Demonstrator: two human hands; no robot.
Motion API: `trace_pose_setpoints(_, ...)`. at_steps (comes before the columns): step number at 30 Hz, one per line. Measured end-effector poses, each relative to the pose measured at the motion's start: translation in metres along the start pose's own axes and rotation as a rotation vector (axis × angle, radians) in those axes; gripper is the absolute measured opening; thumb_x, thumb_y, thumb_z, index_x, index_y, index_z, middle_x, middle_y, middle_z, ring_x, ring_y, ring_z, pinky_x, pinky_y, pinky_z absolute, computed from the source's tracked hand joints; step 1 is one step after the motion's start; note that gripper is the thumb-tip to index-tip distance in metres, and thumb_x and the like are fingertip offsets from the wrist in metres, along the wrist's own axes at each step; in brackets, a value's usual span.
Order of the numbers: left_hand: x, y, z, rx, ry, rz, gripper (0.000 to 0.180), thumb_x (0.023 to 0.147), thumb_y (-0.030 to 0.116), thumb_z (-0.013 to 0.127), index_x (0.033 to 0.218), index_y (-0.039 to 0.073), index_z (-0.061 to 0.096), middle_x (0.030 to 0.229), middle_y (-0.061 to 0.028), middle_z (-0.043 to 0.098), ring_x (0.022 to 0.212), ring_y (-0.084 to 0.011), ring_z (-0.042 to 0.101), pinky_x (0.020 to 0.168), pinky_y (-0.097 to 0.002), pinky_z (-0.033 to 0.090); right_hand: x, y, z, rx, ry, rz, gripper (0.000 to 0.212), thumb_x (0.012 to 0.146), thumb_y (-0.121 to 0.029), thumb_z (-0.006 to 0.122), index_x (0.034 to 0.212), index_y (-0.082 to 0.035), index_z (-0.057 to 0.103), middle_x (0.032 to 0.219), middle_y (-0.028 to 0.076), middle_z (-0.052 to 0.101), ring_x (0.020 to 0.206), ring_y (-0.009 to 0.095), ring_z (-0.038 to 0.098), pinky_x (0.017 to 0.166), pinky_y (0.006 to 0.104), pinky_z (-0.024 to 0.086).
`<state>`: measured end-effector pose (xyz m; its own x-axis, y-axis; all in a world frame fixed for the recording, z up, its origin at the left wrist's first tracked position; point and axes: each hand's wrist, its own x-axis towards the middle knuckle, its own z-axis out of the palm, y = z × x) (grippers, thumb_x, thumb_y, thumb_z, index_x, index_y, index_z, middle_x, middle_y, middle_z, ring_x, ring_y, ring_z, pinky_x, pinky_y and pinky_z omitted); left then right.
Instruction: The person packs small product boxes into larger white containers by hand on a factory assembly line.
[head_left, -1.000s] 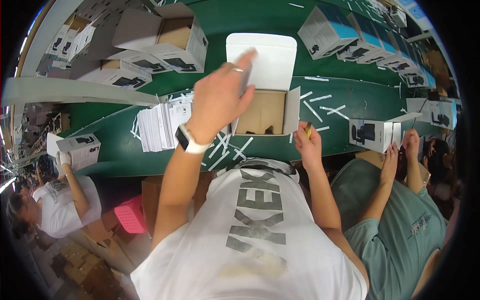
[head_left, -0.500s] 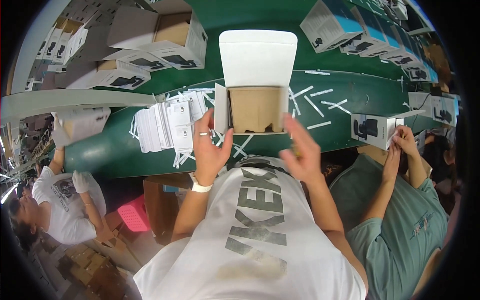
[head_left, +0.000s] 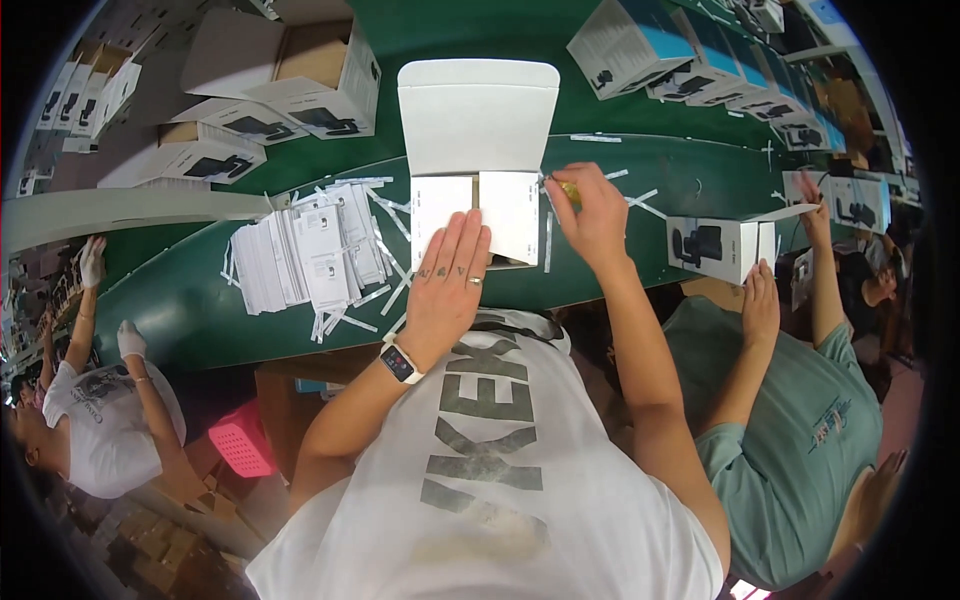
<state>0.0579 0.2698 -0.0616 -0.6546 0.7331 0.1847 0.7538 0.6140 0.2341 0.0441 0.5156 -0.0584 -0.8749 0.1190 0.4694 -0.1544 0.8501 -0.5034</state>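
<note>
In front of me stands a white carton, its tall lid raised at the back and both side flaps folded inward. A narrow slit between the flaps shows brown cardboard inside. My left hand lies flat on the left flap, fingers together and stretched out, holding nothing. Just right of the carton, my right hand is closed around a small yellow thing, mostly hidden by the fingers.
White booklets lie fanned on the green table, with paper strips scattered around. More cartons stand far left, others far right. A co-worker's hand touches another carton. A pink basket is lower left.
The carton's side flaps have been folded in over the brown insert. My left hand has moved onto them, and my right hand has moved up beside the carton. The view has shifted slightly.
</note>
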Motion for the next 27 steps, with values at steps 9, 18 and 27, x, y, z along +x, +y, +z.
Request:
trace_pose_setpoints(9, 0.016, 0.016, 0.013, 0.071, 0.023, 0.038, 0.056, 0.090, 0.011, 0.053, 0.145, 0.000, 0.045, 0.158, -0.0184, 0.033, 0.146, -0.0418, 0.032, 0.120, -0.0493, 0.027, -0.023, -0.025, -0.025, 0.368, -0.148, 0.124, 0.020, 0.079, -0.007, 0.081, 0.090, -0.003, 0.066, 0.090, 0.013, 0.067, 0.076, 0.026, 0.067, 0.067, 0.0311, 0.053)
trace_pose_setpoints(18, 0.005, 0.033, -0.009, -0.043, 0.087, 0.059, 0.034, 0.087, 0.014, 0.056, 0.118, 0.003, 0.064, 0.126, -0.0188, 0.060, 0.125, -0.0367, 0.052, 0.117, -0.0504, 0.031, 0.027, -0.098, 0.024, 0.028, -0.216, 0.025, 0.020, 0.079, -0.025, 0.079, 0.084, -0.011, 0.066, 0.095, 0.004, 0.063, 0.070, 0.028, 0.065, 0.060, 0.0389, 0.051)
trace_pose_setpoints(27, -0.040, 0.025, -0.090, -0.007, 0.074, 0.008, 0.079, 0.079, 0.012, 0.069, 0.151, 0.006, 0.038, 0.159, -0.0181, 0.032, 0.146, -0.0406, 0.031, 0.118, -0.0495, 0.030, 0.104, -0.149, -0.044, 0.706, 0.399, 0.192, 0.034, 0.080, -0.017, 0.084, 0.101, -0.005, 0.061, 0.088, 0.003, 0.063, 0.077, 0.014, 0.061, 0.069, 0.0329, 0.051)
